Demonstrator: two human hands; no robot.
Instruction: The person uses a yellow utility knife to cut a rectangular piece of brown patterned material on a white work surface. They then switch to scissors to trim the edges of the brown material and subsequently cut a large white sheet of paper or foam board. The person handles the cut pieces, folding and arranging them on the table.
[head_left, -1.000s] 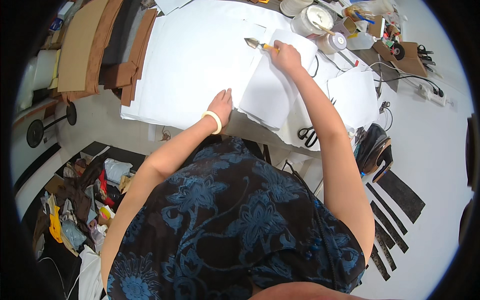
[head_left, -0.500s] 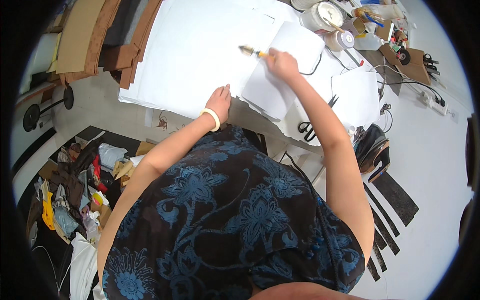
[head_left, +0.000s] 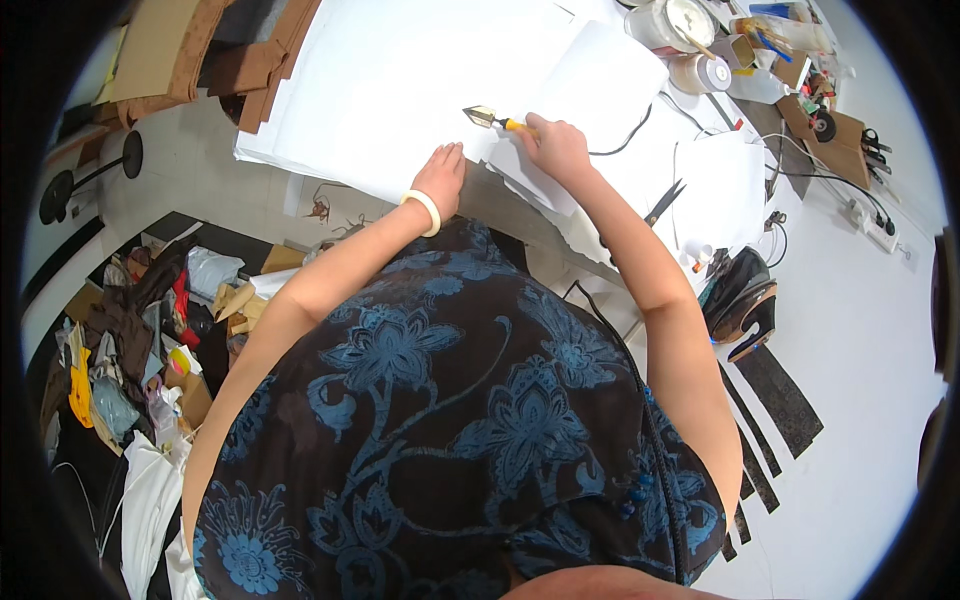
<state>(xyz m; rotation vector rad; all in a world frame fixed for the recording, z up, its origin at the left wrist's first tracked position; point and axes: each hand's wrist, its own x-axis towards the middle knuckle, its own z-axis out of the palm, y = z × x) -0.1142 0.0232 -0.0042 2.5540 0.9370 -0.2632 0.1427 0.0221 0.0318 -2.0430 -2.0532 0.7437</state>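
My left hand (head_left: 440, 180) lies flat near the front edge of a large white sheet (head_left: 385, 90), fingers stretched out. A pale bangle (head_left: 427, 210) circles that wrist. My right hand (head_left: 556, 150) is closed round the yellow and black handle of a tool with a pointed, spade-shaped metal head (head_left: 480, 116). Its head points left over the white sheet; whether it touches the surface I cannot tell. Beneath and beyond my right hand is a smaller white sheet (head_left: 605, 75). A black cord (head_left: 632, 137) runs out from beside this hand.
Scissors (head_left: 665, 203) lie by my right forearm, partly covered by it. White jars (head_left: 665, 25) and a bottle (head_left: 757, 86) stand at the back right. Brown sheets (head_left: 265, 75) are stacked at the left. Scraps (head_left: 135, 320) heap below left; dark strips (head_left: 780, 400) lie on the floor.
My right hand has brought the tool a little down and toward me, and its head now looks sharp instead of blurred. My left hand stays flat in nearly the same place.
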